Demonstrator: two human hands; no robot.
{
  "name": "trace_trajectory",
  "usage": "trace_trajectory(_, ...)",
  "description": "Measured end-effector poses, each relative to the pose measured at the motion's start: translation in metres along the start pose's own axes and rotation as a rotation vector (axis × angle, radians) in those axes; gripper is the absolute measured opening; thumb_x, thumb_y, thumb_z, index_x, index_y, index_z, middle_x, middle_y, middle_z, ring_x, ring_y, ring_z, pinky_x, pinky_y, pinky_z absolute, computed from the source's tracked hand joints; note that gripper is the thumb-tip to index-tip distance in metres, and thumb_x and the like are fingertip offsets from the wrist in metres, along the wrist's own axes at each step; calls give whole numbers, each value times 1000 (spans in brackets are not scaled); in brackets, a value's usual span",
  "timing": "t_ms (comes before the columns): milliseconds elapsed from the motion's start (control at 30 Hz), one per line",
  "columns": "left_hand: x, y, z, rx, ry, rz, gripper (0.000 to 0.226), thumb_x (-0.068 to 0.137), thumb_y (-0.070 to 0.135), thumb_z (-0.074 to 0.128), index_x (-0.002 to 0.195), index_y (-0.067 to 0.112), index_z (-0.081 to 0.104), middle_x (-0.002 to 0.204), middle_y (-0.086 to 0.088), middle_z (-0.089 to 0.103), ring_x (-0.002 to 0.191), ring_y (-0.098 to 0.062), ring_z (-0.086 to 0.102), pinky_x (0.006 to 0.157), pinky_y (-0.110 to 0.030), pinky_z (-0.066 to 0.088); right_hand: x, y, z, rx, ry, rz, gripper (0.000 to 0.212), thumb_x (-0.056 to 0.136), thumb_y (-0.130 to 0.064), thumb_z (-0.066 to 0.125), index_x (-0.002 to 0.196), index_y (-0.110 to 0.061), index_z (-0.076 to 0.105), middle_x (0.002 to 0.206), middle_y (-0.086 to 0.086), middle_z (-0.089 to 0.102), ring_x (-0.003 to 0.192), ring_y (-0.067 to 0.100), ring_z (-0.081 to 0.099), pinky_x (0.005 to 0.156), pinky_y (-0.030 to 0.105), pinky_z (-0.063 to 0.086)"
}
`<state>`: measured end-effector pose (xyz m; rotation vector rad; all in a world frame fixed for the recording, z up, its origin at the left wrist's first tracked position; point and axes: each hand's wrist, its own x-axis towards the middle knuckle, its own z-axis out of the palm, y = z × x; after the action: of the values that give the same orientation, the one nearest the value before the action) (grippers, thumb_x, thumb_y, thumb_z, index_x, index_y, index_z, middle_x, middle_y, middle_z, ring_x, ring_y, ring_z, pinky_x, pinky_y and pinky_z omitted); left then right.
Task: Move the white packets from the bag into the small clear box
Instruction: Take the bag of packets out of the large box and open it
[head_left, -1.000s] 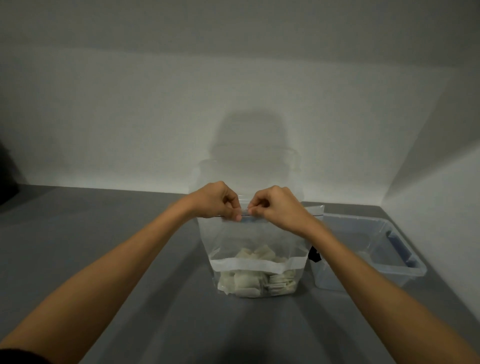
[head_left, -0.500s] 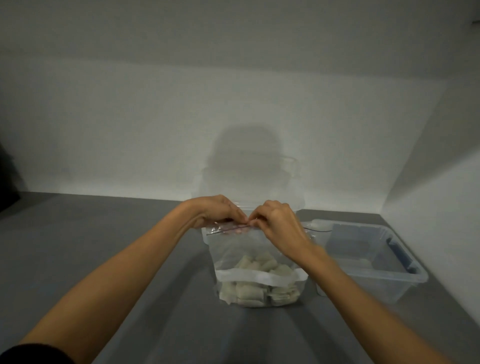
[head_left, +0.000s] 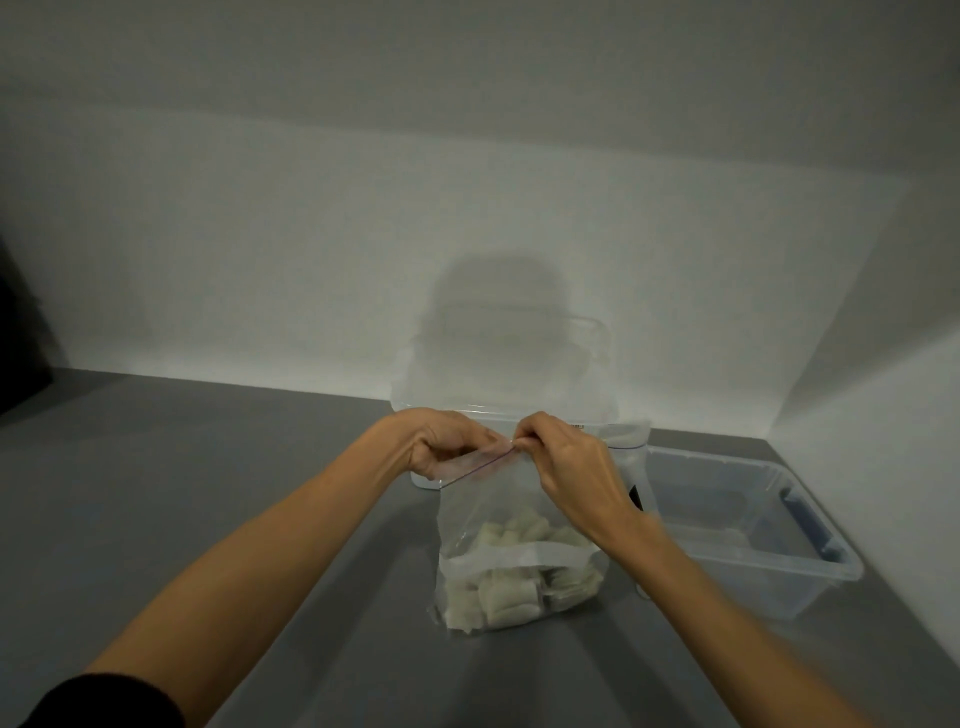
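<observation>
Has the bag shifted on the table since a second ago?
No. The bag still stands just left of the box, before the tub; only its top, pinched by the left hand and right hand, tilts.

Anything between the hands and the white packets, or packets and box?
Yes: the bag, its zip top pinched by left hand and right hand, encloses the white packets. The small clear box beside it stands open.
</observation>
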<state>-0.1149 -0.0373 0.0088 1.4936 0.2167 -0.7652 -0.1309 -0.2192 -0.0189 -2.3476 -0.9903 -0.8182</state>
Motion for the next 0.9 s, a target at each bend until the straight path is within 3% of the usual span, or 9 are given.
trace_trajectory(167,3,-3,-13,229,361,131,4,87,6,62,83,6,65,73,-7,65,58,-14,59,62,-27,50,-12,0,-5,9,-234,-9,10,97,-23,52,95,-14,56,82,-2,63,62,18,58,56,33,52)
trace_trajectory(267,0,-7,-15,385,464,370,30,86,-12,38,92,12,56,63,-6,53,46,-12,53,51,-26,42,-14,0,-14,-5,-338,48,16,98,-32,48,97,-19,57,76,-6,66,60,12,61,59,32,53)
trace_trajectory(400,6,-14,-10,1038,568,638,46,77,-20,36,80,9,72,67,2,37,61,-10,37,58,-19,32,0,11,-27,-12,-448,201,16,96,-32,52,100,-22,63,86,-2,69,72,14,64,70,34,54)
trace_trajectory(433,8,-15,-9,1116,607,646,44,81,-17,39,84,10,73,77,1,37,69,-12,42,65,-18,36,4,15,-31,-62,-514,242,16,94,-31,56,108,-26,62,101,-1,68,84,16,65,77,36,54)
trace_trajectory(533,9,-14,-2,1227,656,667,23,93,5,49,109,7,66,102,-3,38,84,-25,55,82,-36,49,12,19,-42,-230,-929,397,69,81,-33,72,141,-33,38,143,0,46,127,24,47,102,38,44)
trace_trajectory(633,14,-17,8,1426,654,554,70,81,41,69,140,22,36,127,-7,29,87,-25,57,72,-34,51,10,7,-49,-128,-1131,549,91,78,-36,76,149,-39,19,151,2,35,124,24,49,90,31,49)
trace_trajectory(733,19,-30,6,1383,506,360,106,76,25,77,146,47,1,144,-11,21,98,-28,60,75,-35,56,4,6,-48,-32,-1053,621,75,84,-29,71,146,-33,30,135,5,50,88,15,63,61,22,53)
trace_trajectory(800,21,-38,1,1137,357,353,107,79,1,67,145,51,-2,148,-13,31,101,-27,61,73,-33,58,4,9,-47,67,-738,639,51,86,-22,69,134,-24,51,116,4,61,83,17,67,68,28,58)
trace_trajectory(900,21,-46,2,832,329,426,100,78,-15,52,146,48,14,143,-11,39,114,-25,54,62,-27,58,7,9,-44,-179,-265,430,20,90,-22,61,109,-26,68,112,1,62,106,21,57,83,35,52)
